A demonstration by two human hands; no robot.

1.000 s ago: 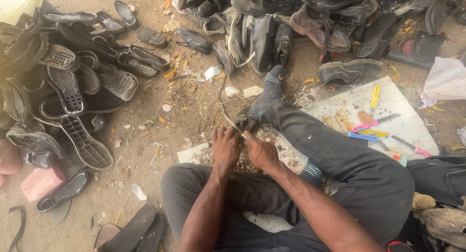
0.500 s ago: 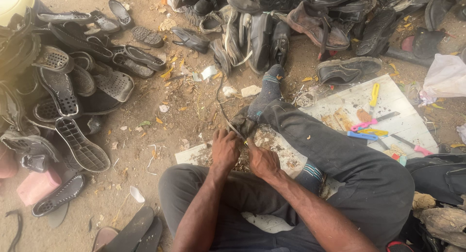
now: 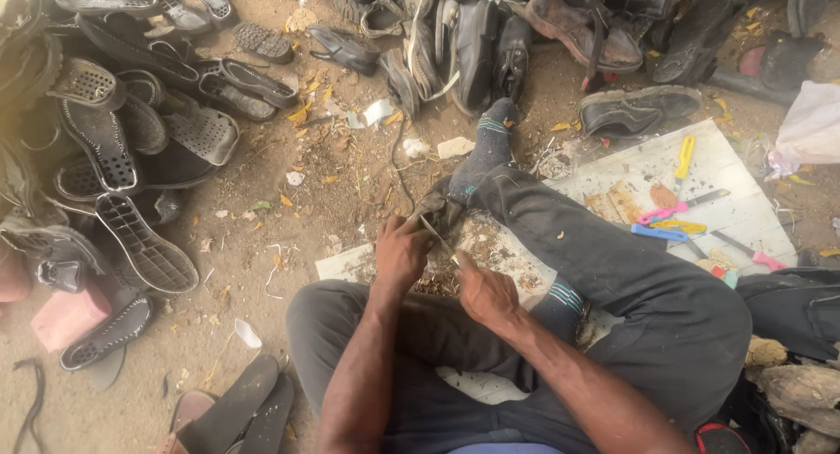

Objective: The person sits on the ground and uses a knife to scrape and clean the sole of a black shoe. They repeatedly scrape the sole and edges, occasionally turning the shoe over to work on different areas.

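Observation:
I sit on the dirt ground with my legs folded, in dark trousers and striped socks. My left hand (image 3: pixel 398 248) presses and grips a dark, worn piece of shoe material (image 3: pixel 440 205) lying against my sock-clad foot (image 3: pixel 479 157). My right hand (image 3: pixel 486 292) holds a thin knife (image 3: pixel 437 237) whose blade points up and left onto that piece, right beside my left thumb. Small shavings (image 3: pixel 477 244) lie under both hands on a white board (image 3: pixel 735 209).
Black sandals and soles (image 3: pixel 131 157) are piled at the left, and dark shoes (image 3: pixel 490 43) lie along the top. Yellow, pink and blue tools (image 3: pixel 669 222) rest on the white board at the right. A pink block (image 3: pixel 66 318) and flat soles (image 3: pixel 236 410) lie lower left.
Both hands stay together at the dark piece, and the knife has shifted only slightly. The view has drifted a little.

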